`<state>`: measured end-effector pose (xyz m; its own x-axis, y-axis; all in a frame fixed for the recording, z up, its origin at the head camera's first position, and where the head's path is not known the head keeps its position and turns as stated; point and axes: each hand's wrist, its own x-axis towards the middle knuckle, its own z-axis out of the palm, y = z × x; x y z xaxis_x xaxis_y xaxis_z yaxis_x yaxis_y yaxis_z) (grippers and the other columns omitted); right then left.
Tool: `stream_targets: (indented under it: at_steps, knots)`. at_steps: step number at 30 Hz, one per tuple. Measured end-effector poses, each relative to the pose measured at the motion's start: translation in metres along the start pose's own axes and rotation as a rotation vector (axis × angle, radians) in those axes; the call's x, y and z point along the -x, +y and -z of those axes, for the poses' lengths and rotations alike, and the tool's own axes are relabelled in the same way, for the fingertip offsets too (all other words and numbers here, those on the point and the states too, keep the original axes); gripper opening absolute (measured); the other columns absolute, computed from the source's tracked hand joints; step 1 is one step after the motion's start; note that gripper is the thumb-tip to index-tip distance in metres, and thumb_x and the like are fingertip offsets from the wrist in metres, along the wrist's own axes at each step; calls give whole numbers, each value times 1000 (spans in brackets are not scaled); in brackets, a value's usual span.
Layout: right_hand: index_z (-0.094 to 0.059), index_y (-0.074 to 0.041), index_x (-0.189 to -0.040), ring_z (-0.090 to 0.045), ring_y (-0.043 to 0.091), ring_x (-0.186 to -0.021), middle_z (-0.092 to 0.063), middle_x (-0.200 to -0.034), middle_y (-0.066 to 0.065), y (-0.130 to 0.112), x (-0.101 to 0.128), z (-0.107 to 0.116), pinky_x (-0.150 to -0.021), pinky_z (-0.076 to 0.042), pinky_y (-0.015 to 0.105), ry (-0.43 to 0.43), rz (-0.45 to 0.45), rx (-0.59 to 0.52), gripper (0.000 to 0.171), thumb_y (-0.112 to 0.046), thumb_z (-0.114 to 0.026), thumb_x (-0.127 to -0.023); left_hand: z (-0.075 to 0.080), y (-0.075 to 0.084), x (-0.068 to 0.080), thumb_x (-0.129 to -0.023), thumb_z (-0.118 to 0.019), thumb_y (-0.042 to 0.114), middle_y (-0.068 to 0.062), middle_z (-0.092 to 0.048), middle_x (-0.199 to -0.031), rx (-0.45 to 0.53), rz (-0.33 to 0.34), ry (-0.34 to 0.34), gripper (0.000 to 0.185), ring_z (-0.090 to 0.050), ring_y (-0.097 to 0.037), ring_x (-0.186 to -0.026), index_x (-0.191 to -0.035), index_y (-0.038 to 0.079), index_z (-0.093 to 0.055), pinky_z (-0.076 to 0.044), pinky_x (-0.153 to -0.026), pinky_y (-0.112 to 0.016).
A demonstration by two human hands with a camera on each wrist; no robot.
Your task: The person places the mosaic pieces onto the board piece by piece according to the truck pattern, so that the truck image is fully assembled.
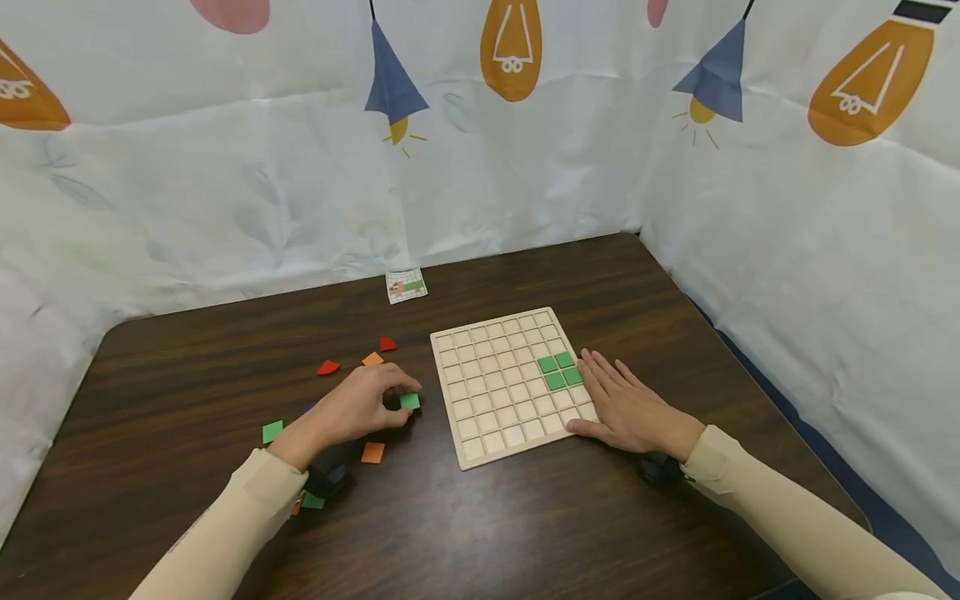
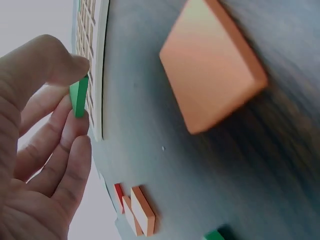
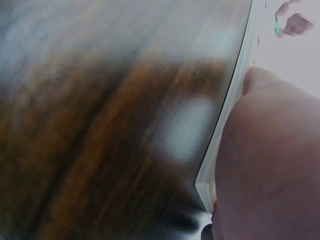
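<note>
Between the thumb and fingers of my left hand (image 1: 360, 404) is a green square tile (image 1: 409, 401), pinched by its edges and held just left of the board. The left wrist view shows the same tile (image 2: 79, 96) edge-on. A pale wooden grid board (image 1: 498, 400) lies on the table; several green tiles (image 1: 555, 380) form a block in its cells near the right edge. My right hand (image 1: 630, 408) rests flat along the board's right side, fingers straight, its thumb on the near right corner region.
Left of the board lie loose pieces: an orange square tile (image 1: 372, 452), a red piece (image 1: 327, 367), another red piece (image 1: 387, 343) and a green tile (image 1: 272, 432). A small printed card (image 1: 407, 286) lies at the table's back edge, before a patterned curtain (image 1: 315, 167).
</note>
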<state>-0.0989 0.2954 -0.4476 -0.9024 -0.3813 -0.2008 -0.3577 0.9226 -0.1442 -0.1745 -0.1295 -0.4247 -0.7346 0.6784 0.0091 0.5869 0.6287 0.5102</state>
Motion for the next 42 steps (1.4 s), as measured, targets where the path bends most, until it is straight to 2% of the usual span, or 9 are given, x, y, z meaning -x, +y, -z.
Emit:
stream_targets:
  at_steps: [14, 23, 34, 42]
  knots:
    - [-11, -1, -166, -10, 36, -164, -7, -175, 18, -1, -1, 1, -131, -17, 61, 1, -7, 9, 103, -72, -44, -99, -4, 13, -16, -91, -75, 19, -1, -71, -118, 17, 27, 15, 32, -65, -13, -97, -122, 11, -75, -57, -82, -31]
    - [-11, 0, -165, -10, 36, -164, -6, -175, 19, 0, -1, 2, -131, -17, 60, -8, -4, 13, 102, -72, -43, -100, -9, 17, -30, -90, -76, 15, -3, -73, -114, 39, -50, 56, 31, -69, -12, -92, -120, 6, -74, -60, -81, -30]
    - [-11, 0, -165, -13, 37, -163, -7, -175, 20, 1, -2, 1, -131, -20, 58, -3, 5, 22, 103, -72, -43, -100, -15, 26, -46, -92, -76, 19, -5, -73, -114, 38, -75, 71, 32, -71, -16, -95, -121, 7, -75, -60, -82, -33]
    - [-10, 0, -165, -12, 37, -163, -6, -175, 20, 3, -2, -1, -131, -19, 57, -5, 7, 23, 103, -73, -41, -100, -17, 32, -61, -91, -77, 18, -6, -74, -115, 36, -87, 47, 32, -69, -17, -93, -120, 6, -75, -58, -80, -30]
